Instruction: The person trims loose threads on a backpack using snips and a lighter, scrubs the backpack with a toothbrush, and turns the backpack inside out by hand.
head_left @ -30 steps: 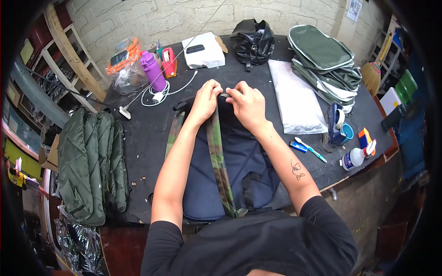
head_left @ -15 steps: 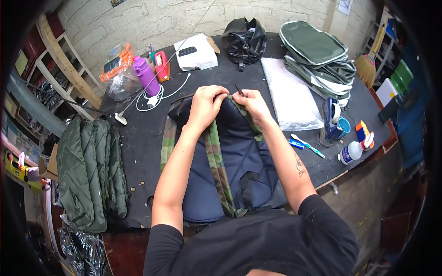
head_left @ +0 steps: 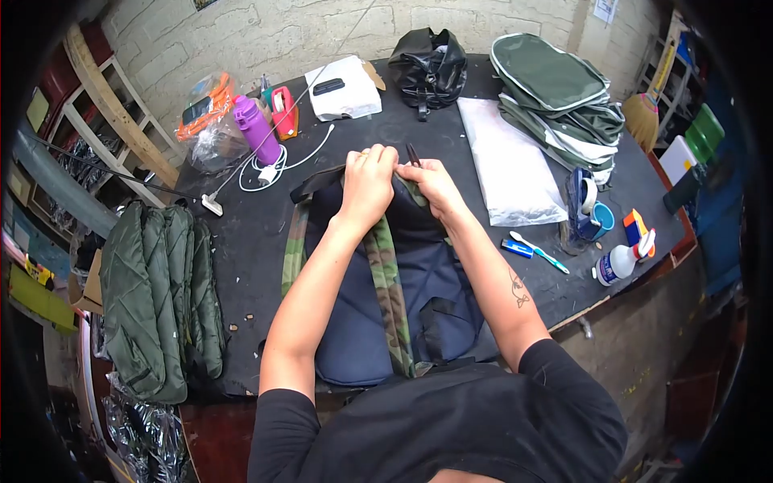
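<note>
A dark navy backpack (head_left: pixel 354 342) with camouflage shoulder straps (head_left: pixel 389 299) lies on the black table, its top end away from me. My left hand (head_left: pixel 369 187) is closed on the fabric at the backpack's top edge, knuckles up. Close beside it, my right hand (head_left: pixel 431 185) pinches the same edge and also grips a slim dark tool (head_left: pixel 413 154) with two narrow points, which look like thread snips or tweezers. The points stick up away from the fabric. My fingers hide the exact spot where they meet the edge.
Green quilted bags (head_left: pixel 157 306) stand at the left. Behind are a purple bottle (head_left: pixel 256 129), white cable (head_left: pixel 278 171), white package (head_left: pixel 345 92) and black bag (head_left: pixel 427 72). To the right lie a white plastic packet (head_left: pixel 511 169), green bags (head_left: pixel 555 88), toothbrush (head_left: pixel 541 253) and spray bottle (head_left: pixel 620 262).
My left hand has turned over more, its knuckles now upward, and shifted slightly right. My right hand has moved a little left and down, the tool's points now more upright.
</note>
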The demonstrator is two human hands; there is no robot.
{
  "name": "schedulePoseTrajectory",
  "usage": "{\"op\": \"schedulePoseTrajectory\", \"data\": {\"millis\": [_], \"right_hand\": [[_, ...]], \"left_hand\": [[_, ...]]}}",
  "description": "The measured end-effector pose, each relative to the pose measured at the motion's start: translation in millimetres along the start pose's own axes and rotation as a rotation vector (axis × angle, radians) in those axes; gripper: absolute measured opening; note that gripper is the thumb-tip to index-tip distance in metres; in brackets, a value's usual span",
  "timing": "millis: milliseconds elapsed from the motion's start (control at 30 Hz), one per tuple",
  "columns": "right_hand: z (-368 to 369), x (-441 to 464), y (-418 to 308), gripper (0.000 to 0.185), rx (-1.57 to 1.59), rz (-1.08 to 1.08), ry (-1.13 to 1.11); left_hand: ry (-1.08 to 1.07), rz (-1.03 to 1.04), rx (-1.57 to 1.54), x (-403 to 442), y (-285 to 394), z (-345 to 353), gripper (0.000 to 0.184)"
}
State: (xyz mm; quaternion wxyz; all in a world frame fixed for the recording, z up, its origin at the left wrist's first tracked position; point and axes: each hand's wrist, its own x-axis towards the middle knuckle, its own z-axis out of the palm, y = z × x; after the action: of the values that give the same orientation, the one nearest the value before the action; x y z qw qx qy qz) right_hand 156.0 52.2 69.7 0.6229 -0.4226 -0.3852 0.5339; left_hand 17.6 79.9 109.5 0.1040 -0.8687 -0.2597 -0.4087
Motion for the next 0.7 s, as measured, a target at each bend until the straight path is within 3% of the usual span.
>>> {"op": "schedulePoseTrajectory", "data": {"millis": [100, 133, 233, 400, 500, 633, 700], "right_hand": [[3, -5, -8, 0.013, -0.016, 0.044, 0.016], [3, -7, -10, 0.013, -0.023, 0.069, 0.023], [0, -8, -13, 0.012, -0.051, 0.084, 0.018], [2, -7, -14, 0.009, -0.116, 0.078, -0.015], [2, -3, -10, 0.009, -0.157, 0.088, -0.019], [0, 3, -1, 0.011, -0.138, 0.06, -0.048], [-1, 4, 5, 0.014, -0.117, 0.043, -0.063]], "left_hand": [[-0.087, -0.326, -0.312, 4, -8, 3, 0.003], [-0.089, -0.325, -0.315, 6, -14, 2, 0.003], [-0.311, -0.41, -0.911, 11, -34, -10, 0.007], [-0.464, -0.21, -0.815, 15, -37, -33, 0.012], [-0.484, 0.021, -0.488, 17, -33, -33, 0.009], [-0.358, 0.11, -0.121, 16, -17, -34, 0.009], [-0.327, 0.025, -0.2, 10, -22, -23, 0.008]]}}
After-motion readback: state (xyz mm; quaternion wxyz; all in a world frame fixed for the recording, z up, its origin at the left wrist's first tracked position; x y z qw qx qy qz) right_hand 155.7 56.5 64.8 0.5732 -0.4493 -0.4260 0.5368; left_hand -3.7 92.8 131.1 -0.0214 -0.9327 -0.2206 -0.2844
